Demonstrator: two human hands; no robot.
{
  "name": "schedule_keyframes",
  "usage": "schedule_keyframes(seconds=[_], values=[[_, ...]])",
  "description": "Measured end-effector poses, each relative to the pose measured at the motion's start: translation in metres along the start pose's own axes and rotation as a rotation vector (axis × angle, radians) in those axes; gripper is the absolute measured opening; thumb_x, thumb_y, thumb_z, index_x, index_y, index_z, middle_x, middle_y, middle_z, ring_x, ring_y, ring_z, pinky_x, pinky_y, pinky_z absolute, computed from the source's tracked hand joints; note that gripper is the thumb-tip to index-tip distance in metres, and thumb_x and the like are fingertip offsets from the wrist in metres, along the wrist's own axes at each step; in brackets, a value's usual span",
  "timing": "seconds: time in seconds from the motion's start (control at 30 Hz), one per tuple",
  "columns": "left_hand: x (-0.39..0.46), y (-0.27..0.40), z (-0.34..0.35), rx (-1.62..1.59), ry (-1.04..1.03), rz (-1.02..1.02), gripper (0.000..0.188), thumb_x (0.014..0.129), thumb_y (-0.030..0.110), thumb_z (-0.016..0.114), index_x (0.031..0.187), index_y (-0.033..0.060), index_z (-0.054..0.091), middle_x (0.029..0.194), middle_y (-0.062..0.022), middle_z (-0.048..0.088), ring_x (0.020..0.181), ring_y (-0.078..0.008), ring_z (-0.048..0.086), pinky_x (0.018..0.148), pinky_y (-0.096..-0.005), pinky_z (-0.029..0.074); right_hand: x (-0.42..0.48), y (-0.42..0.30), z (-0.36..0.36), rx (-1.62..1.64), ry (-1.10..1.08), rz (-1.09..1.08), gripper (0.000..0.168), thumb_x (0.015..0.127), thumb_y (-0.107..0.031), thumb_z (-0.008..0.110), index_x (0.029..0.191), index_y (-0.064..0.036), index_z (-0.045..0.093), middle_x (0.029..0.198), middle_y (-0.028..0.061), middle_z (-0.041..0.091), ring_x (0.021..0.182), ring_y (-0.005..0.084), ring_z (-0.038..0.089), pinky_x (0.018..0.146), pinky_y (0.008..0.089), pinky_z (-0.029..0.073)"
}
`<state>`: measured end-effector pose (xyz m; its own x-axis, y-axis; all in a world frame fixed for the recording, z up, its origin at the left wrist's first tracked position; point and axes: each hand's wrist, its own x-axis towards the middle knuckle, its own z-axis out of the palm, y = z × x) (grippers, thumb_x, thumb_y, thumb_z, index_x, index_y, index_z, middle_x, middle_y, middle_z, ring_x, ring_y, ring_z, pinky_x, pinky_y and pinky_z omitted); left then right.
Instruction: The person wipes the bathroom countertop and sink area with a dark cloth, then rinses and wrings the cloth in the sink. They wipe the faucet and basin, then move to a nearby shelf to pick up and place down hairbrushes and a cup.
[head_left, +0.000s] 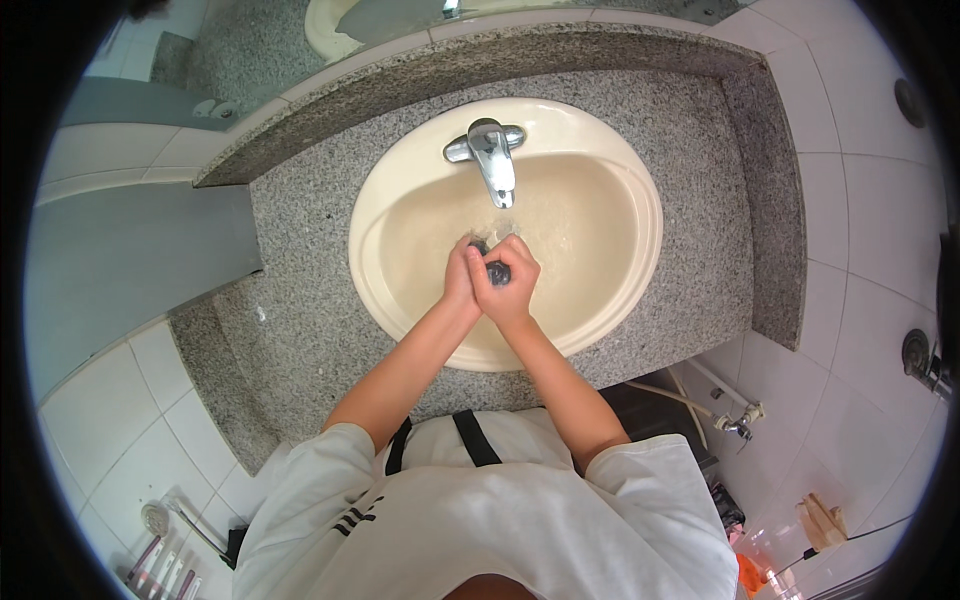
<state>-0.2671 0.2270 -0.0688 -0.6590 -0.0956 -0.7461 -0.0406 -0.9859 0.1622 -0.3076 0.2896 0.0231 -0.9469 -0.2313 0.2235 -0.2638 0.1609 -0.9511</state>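
Observation:
A dark, wet, crumpled item (498, 272), perhaps cloth, is squeezed between my two hands in the cream washbasin (616, 300). My right hand (511, 289) curls around it, and part of it shows in the loop of the fingers. Pressed against the right hand's side, my left hand (458, 274) holds another dark bit near its fingertips. Most of the item is hidden by the hands. Just beyond them is the chrome single-lever faucet (493, 161). Disturbed water (507, 225) shows below its spout, by my fingertips.
A speckled granite countertop (697, 225) surrounds the basin, with a raised granite ledge (525, 52) behind. A mirror (255, 45) stands at the back left. A grey panel (142, 262) covers the left side. Pipes with a small valve (739, 424) sit low on the right.

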Motion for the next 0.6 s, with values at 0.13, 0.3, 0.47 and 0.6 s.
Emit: schedule_keyframes(seconds=[0.13, 0.3, 0.47, 0.6], values=[[0.011, 0.005, -0.019, 0.181, 0.043, -0.122, 0.025, 0.092, 0.034, 0.048, 0.091, 0.0106, 0.057, 0.092, -0.0057, 0.061, 0.085, -0.0181, 0.061, 0.075, -0.0346, 0.052, 0.003, 0.011, -0.009, 0.024, -0.072, 0.022, 0.024, 0.074, -0.005, 0.076, 0.062, -0.003, 0.055, 0.061, 0.0083, 0.050, 0.056, 0.0220, 0.050, 0.052, 0.0314, 0.038], [-0.059, 0.053, 0.037, 0.247, -0.056, -0.339, 0.038, 0.091, 0.044, 0.050, 0.106, 0.0106, 0.059, 0.115, -0.0094, 0.061, 0.107, -0.0274, 0.059, 0.094, -0.0544, 0.045, 0.017, 0.008, -0.024, 0.206, -0.240, 0.144, 0.013, 0.075, -0.005, 0.076, 0.071, -0.002, 0.064, 0.068, 0.0078, 0.063, 0.061, 0.0148, 0.059, 0.059, 0.0268, 0.045], [-0.082, 0.050, 0.030, -0.037, -0.148, -0.224, 0.047, 0.095, 0.044, 0.045, 0.124, 0.0087, 0.056, 0.123, -0.0125, 0.060, 0.113, -0.0292, 0.060, 0.097, -0.0481, 0.049, 0.018, -0.018, -0.022, -0.122, -0.277, 0.002, 0.031, 0.067, -0.023, 0.085, 0.087, -0.004, 0.070, 0.084, 0.0082, 0.070, 0.080, 0.0274, 0.068, 0.073, 0.0359, 0.054], [-0.103, 0.049, 0.040, 0.244, 0.046, -0.029, 0.042, 0.096, 0.039, 0.045, 0.124, 0.0089, 0.056, 0.124, -0.0112, 0.060, 0.115, -0.0246, 0.059, 0.099, -0.0411, 0.049, 0.002, -0.038, -0.017, -0.215, -0.113, -0.153, 0.033, 0.065, -0.028, 0.083, 0.082, -0.006, 0.066, 0.080, 0.0071, 0.065, 0.077, 0.0288, 0.064, 0.071, 0.0389, 0.051]])
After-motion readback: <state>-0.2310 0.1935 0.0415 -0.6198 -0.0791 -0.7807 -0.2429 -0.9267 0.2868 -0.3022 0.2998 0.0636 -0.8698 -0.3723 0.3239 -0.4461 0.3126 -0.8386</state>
